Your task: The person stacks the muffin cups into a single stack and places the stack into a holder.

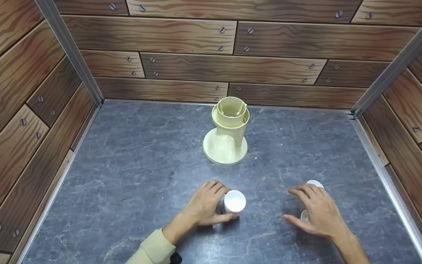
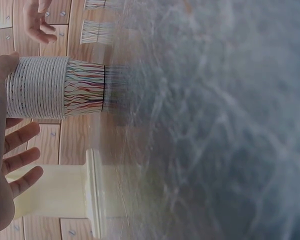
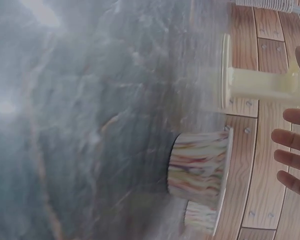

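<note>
Twelve o'clock is the far wall. At the left stands a wood-plank side wall (image 1: 24, 121), beside the dark blue-grey marbled tabletop (image 1: 130, 154). A pale sleeve (image 1: 156, 247) covers the left forearm, which points to about 1 o'clock. The left hand (image 1: 204, 205) lies around the 9 o'clock side of a nested stack of paper cups (image 2: 37, 87); its thumb and fingers are spread apart on either side, the fingers mostly straight. I cannot tell whether the thumb presses on the stack. The stack stands upright on the tabletop, mouths up, with ribbed white rims above a band of coloured wavy lines on the lowest cup.

At 12 o'clock from the stack, well apart from both hands, a pale yellow tubular stand (image 1: 229, 135) rises from a round base near the far wall (image 1: 181, 66), a smaller notched ring (image 1: 230, 118) seated in its top.

At 3 o'clock from the stack is the right hand (image 1: 319, 212), thumb and fingers wide apart, clamped on nothing. Beside and partly under it are a nearer paper cup (image 1: 303, 215) and a farther paper cup (image 1: 315, 183) at about 1 o'clock from that one, both upright and colour-streaked.
</note>
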`<state>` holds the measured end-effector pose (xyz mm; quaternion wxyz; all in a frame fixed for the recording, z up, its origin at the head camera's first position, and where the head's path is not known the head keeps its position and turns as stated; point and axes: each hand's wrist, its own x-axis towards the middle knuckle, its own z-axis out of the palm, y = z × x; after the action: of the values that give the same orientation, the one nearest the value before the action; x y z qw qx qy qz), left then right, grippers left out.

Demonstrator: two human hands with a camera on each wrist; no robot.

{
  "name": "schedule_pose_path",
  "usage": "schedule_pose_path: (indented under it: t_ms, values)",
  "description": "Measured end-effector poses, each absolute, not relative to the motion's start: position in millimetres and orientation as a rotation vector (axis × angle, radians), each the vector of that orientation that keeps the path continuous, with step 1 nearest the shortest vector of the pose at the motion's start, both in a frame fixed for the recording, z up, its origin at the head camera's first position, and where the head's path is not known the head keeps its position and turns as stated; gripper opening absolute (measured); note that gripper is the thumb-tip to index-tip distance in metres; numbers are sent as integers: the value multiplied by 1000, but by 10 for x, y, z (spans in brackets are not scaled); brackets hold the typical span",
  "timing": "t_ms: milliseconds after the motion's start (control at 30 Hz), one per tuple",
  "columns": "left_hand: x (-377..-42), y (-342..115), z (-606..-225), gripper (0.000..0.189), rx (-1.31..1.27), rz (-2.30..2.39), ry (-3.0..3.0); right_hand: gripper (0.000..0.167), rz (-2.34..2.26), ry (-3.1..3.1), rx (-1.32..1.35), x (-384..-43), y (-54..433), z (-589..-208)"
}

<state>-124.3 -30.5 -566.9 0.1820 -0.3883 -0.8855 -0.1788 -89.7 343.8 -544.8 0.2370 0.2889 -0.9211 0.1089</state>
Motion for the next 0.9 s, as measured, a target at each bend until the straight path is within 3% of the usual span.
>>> schedule_pose_path:
  t_ms: [900]
  values:
    - [-1241, -310, -5668, 65, -1099, -501, -2511, 70, 290, -2588, 650, -764, 3748, -5751]
